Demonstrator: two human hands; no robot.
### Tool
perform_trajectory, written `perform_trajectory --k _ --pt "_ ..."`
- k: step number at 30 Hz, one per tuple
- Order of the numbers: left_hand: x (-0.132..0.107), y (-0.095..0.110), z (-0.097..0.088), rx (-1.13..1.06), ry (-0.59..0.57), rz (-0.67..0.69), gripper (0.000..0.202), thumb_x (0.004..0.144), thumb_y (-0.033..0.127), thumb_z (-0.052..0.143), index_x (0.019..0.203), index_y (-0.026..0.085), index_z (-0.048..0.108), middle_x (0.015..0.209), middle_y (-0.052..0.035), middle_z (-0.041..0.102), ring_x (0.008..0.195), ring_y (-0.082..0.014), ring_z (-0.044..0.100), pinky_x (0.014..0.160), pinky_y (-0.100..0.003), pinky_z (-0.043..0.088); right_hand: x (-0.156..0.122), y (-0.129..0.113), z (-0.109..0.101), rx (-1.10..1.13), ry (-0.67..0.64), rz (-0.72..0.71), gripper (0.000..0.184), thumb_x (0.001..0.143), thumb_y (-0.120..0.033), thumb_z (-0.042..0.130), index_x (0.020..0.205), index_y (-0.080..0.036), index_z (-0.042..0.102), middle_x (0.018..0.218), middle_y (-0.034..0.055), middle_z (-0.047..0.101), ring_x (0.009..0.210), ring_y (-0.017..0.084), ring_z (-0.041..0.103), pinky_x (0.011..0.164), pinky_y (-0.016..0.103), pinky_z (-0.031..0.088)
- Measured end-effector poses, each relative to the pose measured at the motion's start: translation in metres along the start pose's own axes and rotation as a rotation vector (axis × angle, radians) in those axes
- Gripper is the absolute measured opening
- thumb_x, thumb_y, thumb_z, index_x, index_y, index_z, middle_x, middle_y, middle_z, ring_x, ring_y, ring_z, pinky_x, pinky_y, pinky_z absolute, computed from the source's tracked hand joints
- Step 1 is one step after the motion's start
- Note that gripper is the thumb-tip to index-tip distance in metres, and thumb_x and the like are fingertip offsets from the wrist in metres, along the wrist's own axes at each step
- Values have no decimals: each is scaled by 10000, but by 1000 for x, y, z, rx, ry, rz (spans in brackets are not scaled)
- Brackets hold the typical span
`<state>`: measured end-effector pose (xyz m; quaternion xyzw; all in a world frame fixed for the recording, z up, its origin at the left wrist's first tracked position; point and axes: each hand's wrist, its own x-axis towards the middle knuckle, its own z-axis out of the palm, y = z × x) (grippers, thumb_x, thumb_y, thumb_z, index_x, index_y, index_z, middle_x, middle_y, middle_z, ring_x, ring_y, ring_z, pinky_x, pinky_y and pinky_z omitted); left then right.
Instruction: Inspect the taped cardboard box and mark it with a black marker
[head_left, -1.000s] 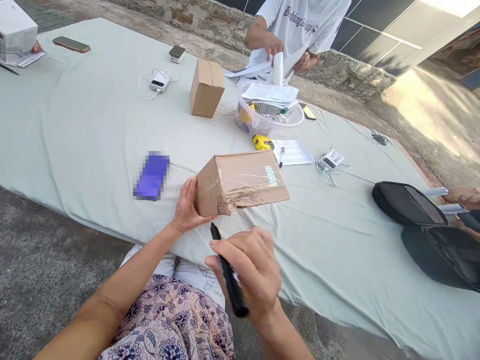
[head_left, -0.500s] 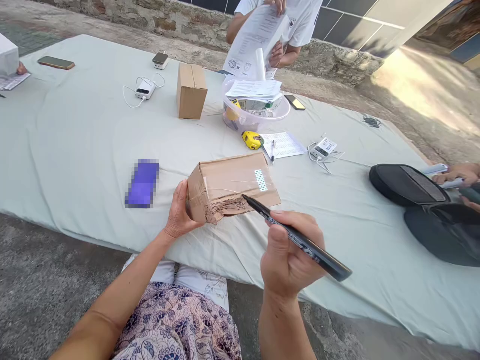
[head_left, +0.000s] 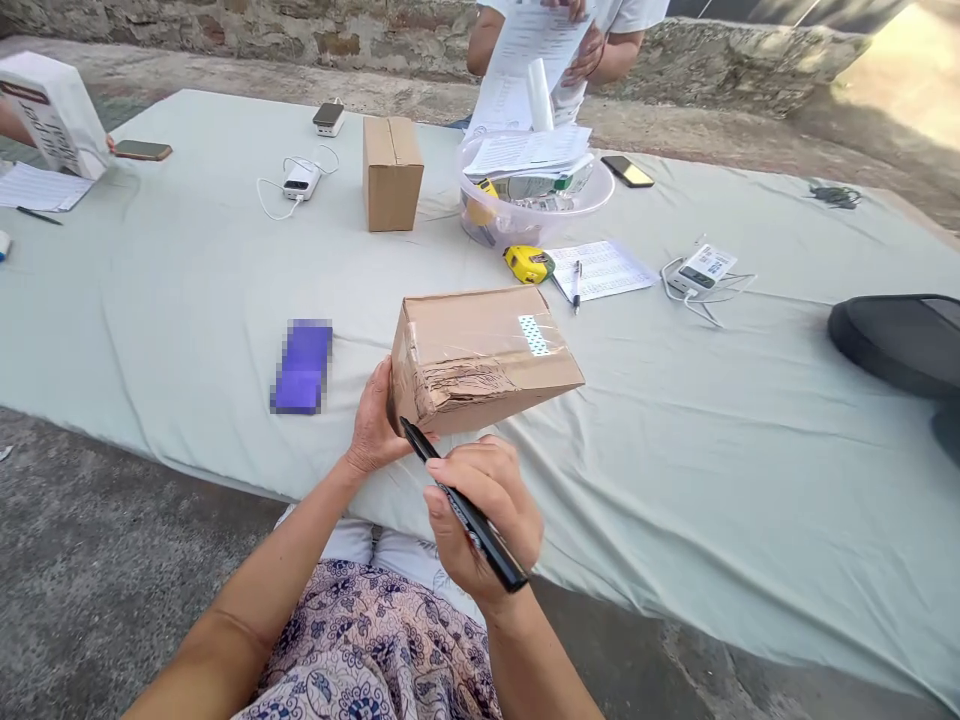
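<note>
A brown cardboard box [head_left: 480, 330] with a crumpled, torn-looking edge and a patterned strip of tape on top is in front of me. My left hand [head_left: 375, 425] grips its left end, thumb along the lower side and fingers behind. In my right hand [head_left: 487, 505] is a black marker [head_left: 469, 515], held like a pen with its dark tip toward the box's near left corner. Whether the tip touches the cardboard I cannot tell. Left of the box lies a blurred-out purple object [head_left: 302, 367].
Beyond the box are a yellow tape measure [head_left: 529, 264], a paper sheet with a pen [head_left: 577, 287], a plastic basin [head_left: 600, 200] of papers and a second box [head_left: 394, 190]. Power banks [head_left: 703, 270] and phones lie about. A co-worker holds papers [head_left: 517, 70]; a black case [head_left: 896, 345] is at right.
My right hand has brought the marker left and down, from the crumpled edge to the box's near left corner. The box has tilted, showing more of its near side. The view has shifted.
</note>
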<state>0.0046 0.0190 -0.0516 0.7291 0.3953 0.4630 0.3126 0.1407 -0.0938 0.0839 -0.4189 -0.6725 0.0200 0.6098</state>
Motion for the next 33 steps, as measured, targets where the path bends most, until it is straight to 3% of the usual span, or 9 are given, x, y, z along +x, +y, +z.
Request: perform_trajectory --k 5,8,10,13,17,18,21,26,33 --pt "1 1 1 -53 4 -13 1303 667 677 879 1665 251 158 1669 -208 368 1550 -428 371 1273 -618 328 -2 26 -19 -21 310 155 122 916 -183 675 1023 -234 708 825 12 710 703 198 672 683 375 539" --pt "3 1 1 -122 -26 -42 1288 685 675 869 1666 251 149 1684 -206 345 1570 -413 343 1283 -605 313 1 52 -39 -153 620 222 98 930 -317 668 941 -245 733 766 0 648 531 176 596 500 344 465" --pt "4 2 1 -150 -54 -49 1280 702 665 862 1670 263 127 1700 -196 320 1583 -405 320 1290 -603 302 2 70 -52 -255 687 217 149 940 -398 652 963 -277 737 814 4 633 506 179 585 476 374 493" --pt "5 3 -1 -171 -100 -84 1264 729 633 856 1677 286 95 1716 -175 306 1584 -399 323 1278 -603 327 -4 98 -71 -275 527 324 171 943 -413 681 1067 -301 717 930 31 673 712 247 700 700 485 626" --pt "6 3 -3 -179 -142 -128 1244 732 612 856 1679 263 127 1731 -175 284 1580 -414 328 1272 -597 342 -31 140 -92 -539 260 391 243 985 -368 593 1160 -240 703 1056 89 717 967 281 701 917 514 574" --pt "6 3 -4 -184 -147 -134 1206 749 612 841 1675 250 157 1721 -179 304 1580 -415 328 1273 -592 343 -39 151 -95 -652 127 386 272 987 -350 549 1180 -225 696 1094 108 718 1031 288 680 950 511 552" --pt "6 3 -6 -204 -148 -151 989 855 589 746 1643 226 271 1665 -177 408 1573 -397 349 1268 -570 361 -63 179 -97 -746 -59 446 356 887 -240 502 1174 -219 712 1107 126 710 1038 299 644 907 495 517" --pt "8 6 -8 -206 -123 -133 890 883 544 731 1612 217 338 1609 -187 477 1538 -405 403 1238 -587 399 -88 197 -91 -850 -163 557 549 736 -120 464 1196 -259 729 1125 113 682 1024 287 580 829 435 429" --pt "11 8 -8 -199 -92 -121 934 868 558 750 1622 231 306 1562 -187 522 1492 -392 465 1191 -566 461 -89 193 -90 -883 -217 625 639 793 -75 394 1319 -277 694 1197 111 662 1072 279 559 895 442 437"
